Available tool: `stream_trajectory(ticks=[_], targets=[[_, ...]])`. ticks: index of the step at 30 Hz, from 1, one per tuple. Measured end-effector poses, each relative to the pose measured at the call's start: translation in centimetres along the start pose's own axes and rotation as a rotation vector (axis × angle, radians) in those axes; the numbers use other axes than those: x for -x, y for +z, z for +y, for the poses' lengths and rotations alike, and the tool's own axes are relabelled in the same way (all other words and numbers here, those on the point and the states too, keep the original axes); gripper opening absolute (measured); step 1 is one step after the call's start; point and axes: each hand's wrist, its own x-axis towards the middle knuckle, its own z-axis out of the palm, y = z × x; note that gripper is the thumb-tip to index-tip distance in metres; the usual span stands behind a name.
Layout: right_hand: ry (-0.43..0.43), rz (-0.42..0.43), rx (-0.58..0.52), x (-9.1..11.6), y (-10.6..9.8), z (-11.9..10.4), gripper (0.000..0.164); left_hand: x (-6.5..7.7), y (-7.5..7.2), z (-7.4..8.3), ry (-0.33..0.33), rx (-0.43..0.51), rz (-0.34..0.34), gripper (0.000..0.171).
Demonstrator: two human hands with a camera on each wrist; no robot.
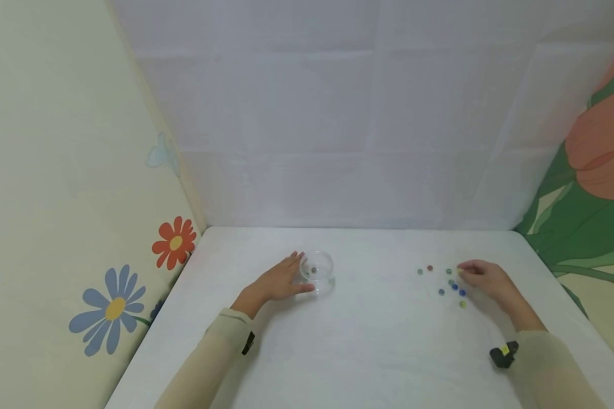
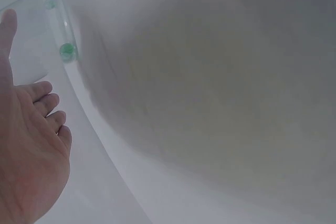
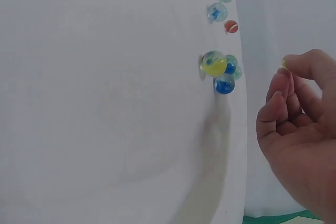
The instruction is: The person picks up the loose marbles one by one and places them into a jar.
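Note:
My left hand [image 1: 280,279] lies spread at the left side of a clear round container [image 1: 325,262], thumb near its front and fingers toward its back. Green marbles [image 2: 67,52] show at the container's bottom in the left wrist view. On the right, my right hand [image 1: 487,279] pinches a small yellowish marble [image 3: 284,64] between thumb and fingertip, raised above the table. Beside that hand several loose marbles are scattered, among them a red one [image 1: 430,267], a blue one [image 1: 463,293] and a yellow-and-blue one [image 3: 214,64].
The white table [image 1: 358,346] meets a white cloth backdrop [image 1: 307,113] at its far edge. A wall with painted flowers [image 1: 115,309] rises on the left, and a large tulip print [image 1: 606,142] is on the right.

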Motion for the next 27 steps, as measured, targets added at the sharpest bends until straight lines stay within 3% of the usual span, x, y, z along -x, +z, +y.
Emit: stream_trajectory(ticks=[10,27], targets=[[-0.035,-0.014,-0.21,0.3,0.2,-2.0,0.064,0.1,-0.1,0.1,-0.011,0.005,-0.007,0.105],[-0.084,-0.035,-0.525,1.3,0.4,-6.4,0.056,0.1,-0.2,0.3,-0.021,0.004,-0.011,0.104]])
